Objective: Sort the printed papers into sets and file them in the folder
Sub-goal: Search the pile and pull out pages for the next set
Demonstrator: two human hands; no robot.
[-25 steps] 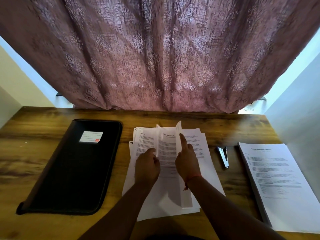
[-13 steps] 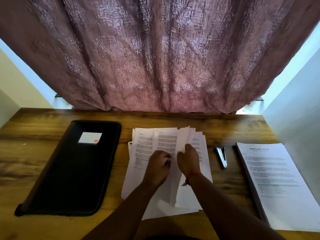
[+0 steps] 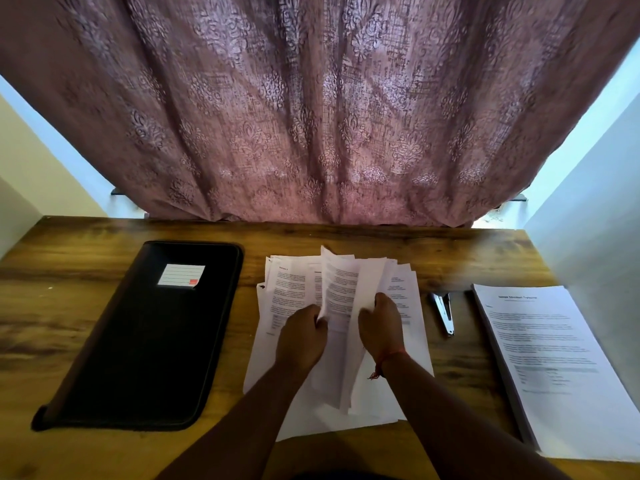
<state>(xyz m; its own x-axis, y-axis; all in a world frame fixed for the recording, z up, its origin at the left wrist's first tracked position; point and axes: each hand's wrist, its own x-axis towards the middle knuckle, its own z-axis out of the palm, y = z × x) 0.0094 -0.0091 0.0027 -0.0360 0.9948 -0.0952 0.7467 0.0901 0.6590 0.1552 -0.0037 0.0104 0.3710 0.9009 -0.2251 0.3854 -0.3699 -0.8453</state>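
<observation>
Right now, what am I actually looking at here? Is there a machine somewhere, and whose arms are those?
No machine: a person wears a camera on the head, so you look down along their own arms at a wooden desk. In the middle lies a loose pile of printed papers. The left hand pinches one curling sheet, and the right hand grips other sheets beside it. On the left lies a closed black folder with a white label. On the right are a small stapler and a neat stack of printed pages. A patterned curtain hangs behind the desk.

Red thread bracelet on right wrist
</observation>
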